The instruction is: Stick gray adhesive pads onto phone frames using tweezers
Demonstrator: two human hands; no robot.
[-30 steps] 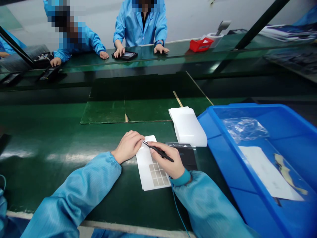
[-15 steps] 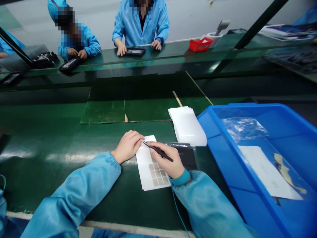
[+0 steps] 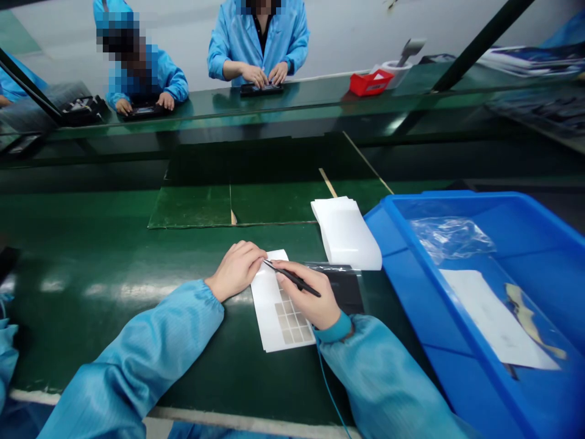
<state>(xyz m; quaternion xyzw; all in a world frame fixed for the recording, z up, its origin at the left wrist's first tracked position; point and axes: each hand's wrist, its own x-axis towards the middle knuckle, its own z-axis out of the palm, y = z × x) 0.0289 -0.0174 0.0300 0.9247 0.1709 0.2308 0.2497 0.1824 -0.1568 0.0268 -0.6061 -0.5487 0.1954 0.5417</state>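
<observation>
On the green bench lies a white sheet [image 3: 261, 305] with rows of small grey square stickers [image 3: 292, 322] on its lower right. My right hand [image 3: 317, 296] grips black tweezers [image 3: 297, 281], their tips pointing up-left toward the top of the sheet. At the sheet's upper left edge rests my left hand [image 3: 236, 269], fingers curled together and fingertips meeting the tweezers' tips. Whatever the left fingers pinch is too small or hidden to make out. My right hand covers part of the stickers. Partly behind it sits a dark sheet in a clear bag [image 3: 345, 288].
A stack of white sheets [image 3: 350, 238] stands beside a large blue bin [image 3: 411, 292] holding clear plastic and a white paper [image 3: 496, 317]. Green boards [image 3: 196, 204] lie ahead. Across the bench, two co-workers handle dark devices near a red tray [image 3: 370, 83]. A cord hangs from my right wrist.
My hands, the tweezers and the sheet look almost unmoved. Across the bench, one co-worker's hands have come together over a device; the other's device now lies flatter between both hands.
</observation>
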